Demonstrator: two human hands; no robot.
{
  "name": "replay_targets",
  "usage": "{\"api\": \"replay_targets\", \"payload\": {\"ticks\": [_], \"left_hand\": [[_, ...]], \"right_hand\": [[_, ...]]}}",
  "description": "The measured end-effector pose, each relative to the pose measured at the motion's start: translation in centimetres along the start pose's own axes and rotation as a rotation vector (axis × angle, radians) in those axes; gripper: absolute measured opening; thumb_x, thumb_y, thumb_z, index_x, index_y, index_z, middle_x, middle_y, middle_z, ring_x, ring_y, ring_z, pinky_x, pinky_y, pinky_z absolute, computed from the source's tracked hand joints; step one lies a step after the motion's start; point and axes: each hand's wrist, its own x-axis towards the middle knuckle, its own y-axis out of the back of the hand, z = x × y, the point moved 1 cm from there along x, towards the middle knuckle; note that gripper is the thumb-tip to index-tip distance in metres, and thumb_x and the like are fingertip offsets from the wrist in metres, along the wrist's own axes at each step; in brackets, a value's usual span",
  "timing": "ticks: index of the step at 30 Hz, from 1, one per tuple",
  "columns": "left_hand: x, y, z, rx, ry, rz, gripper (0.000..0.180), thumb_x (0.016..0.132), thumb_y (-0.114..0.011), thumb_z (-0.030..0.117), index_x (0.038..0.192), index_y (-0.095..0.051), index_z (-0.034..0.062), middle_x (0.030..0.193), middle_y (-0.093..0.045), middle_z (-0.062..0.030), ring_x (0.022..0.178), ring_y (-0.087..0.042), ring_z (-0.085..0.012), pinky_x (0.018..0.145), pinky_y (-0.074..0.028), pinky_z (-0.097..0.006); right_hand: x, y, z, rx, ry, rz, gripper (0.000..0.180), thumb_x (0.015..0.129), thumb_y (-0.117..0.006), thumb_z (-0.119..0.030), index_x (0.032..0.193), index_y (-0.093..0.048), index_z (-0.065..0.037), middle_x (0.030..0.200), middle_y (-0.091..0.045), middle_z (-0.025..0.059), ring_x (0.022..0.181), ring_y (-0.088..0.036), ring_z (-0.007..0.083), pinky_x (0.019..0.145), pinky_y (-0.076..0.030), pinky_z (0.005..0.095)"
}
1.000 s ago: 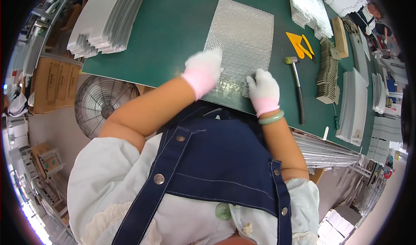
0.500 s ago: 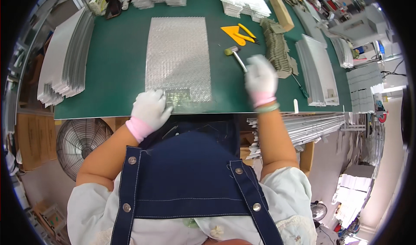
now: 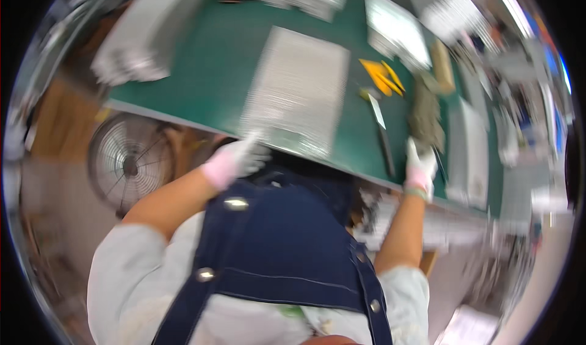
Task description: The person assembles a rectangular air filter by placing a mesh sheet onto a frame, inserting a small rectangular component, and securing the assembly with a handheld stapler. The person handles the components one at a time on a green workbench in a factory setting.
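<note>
A pale, finely patterned rectangular sheet lies on the green table top, with a cutout at its near edge. My left hand, in a white glove with a pink cuff, is at the sheet's near left corner. Its fingers are smeared, so their grip is unclear. My gloved right hand is at the near end of a row of grey-brown pieces; motion blur hides whether it grips one. Left of that hand lies a small hammer with a yellowish head and dark handle.
Yellow-handled pliers and a yellow scraper lie beyond the hammer. Stacks of pale panels stand at the left, far right and right. A wooden block adjoins the row. A fan stands below the table's left.
My view has turned, so the table appears tilted. My right hand has moved from the hammer to the near end of the grey-brown row. My left hand stays around the sheet's near left corner.
</note>
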Motion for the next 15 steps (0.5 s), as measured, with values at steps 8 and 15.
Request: {"api": "replay_targets", "payload": {"ticks": [8,15], "left_hand": [[5.9,-2.4,-1.9,0.157,-0.209,0.211,0.042,0.095,-0.057,0.043,0.088,-0.074,0.0053,0.081,-0.075,-0.0073,0.062,-0.068,-0.0175,0.056,-0.055,-0.032],[3.1,-0.8,-1.1,0.162,-0.155,0.108,0.062,0.095,-0.052,0.062,0.090,-0.070,0.0027,0.076,-0.068,-0.0048,0.058,-0.060,-0.0136,0.052,-0.048,-0.028]], "right_hand": [[0.7,0.1,5.2,-0.410,0.312,0.103,0.043,0.079,-0.071,-0.044,0.092,-0.075,-0.003,0.093,-0.073,0.0207,0.088,-0.070,0.0374,0.078,-0.056,0.0468],[-0.1,0.0,1.1,-0.257,0.453,0.103,0.032,0.084,-0.062,-0.029,0.085,-0.072,0.002,0.088,-0.071,0.0228,0.083,-0.069,0.0389,0.073,-0.055,0.0471]]}}
